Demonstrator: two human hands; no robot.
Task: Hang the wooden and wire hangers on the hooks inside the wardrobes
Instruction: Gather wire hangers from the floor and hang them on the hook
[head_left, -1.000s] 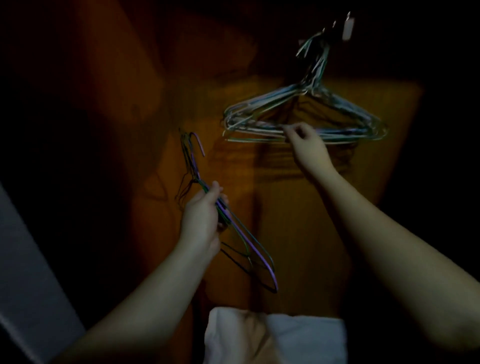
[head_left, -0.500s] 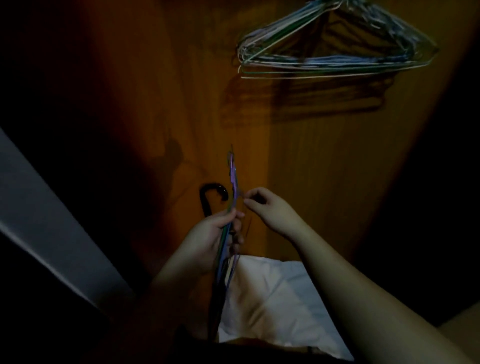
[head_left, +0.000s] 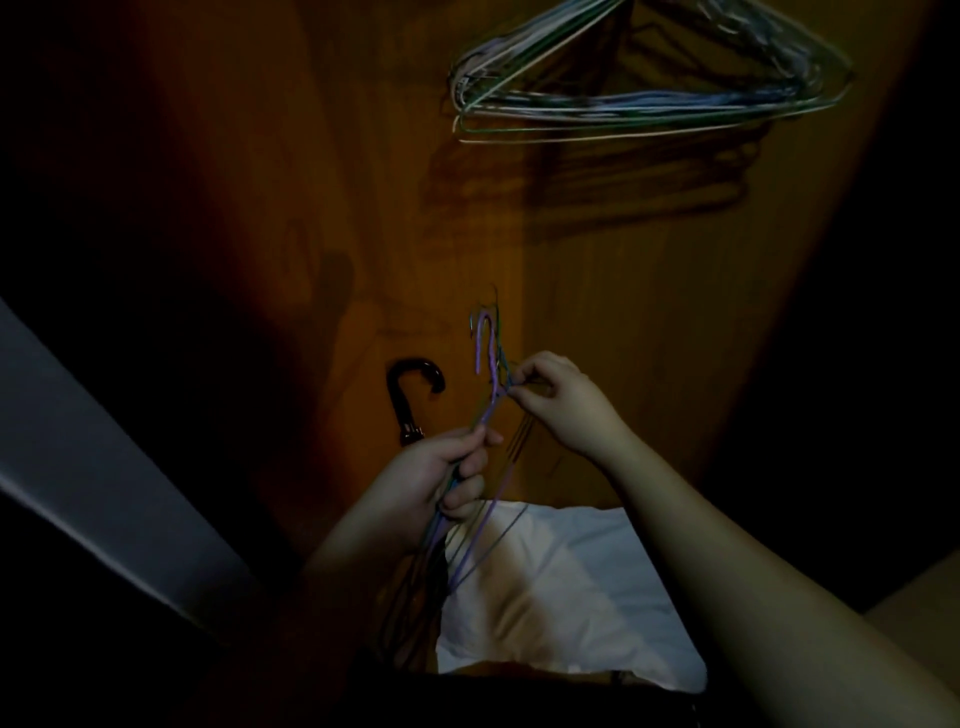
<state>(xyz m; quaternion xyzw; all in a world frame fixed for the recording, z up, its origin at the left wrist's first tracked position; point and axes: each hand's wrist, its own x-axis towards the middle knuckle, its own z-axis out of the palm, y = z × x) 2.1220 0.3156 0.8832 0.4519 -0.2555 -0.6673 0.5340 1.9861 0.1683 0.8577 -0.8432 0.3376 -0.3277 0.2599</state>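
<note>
My left hand (head_left: 441, 475) grips a bundle of thin wire hangers (head_left: 485, 395), purple and green, held upright with the hooks pointing up in front of the wooden wardrobe wall (head_left: 597, 312). My right hand (head_left: 558, 397) pinches the wires just below the hooks, close beside the left hand. Several pale wire hangers (head_left: 639, 98) hang together near the top of the view; their hook is out of frame.
A black curved umbrella handle (head_left: 408, 395) stands against the wall left of the bundle. A white cloth or pillow (head_left: 561, 597) lies below my hands. A grey panel edge (head_left: 104, 478) runs diagonally at the left. The surroundings are very dark.
My right hand left the hanging hangers and came down to the bundle, now pinching it near the hooks. The view tilted down, and the bundle turned upright.
</note>
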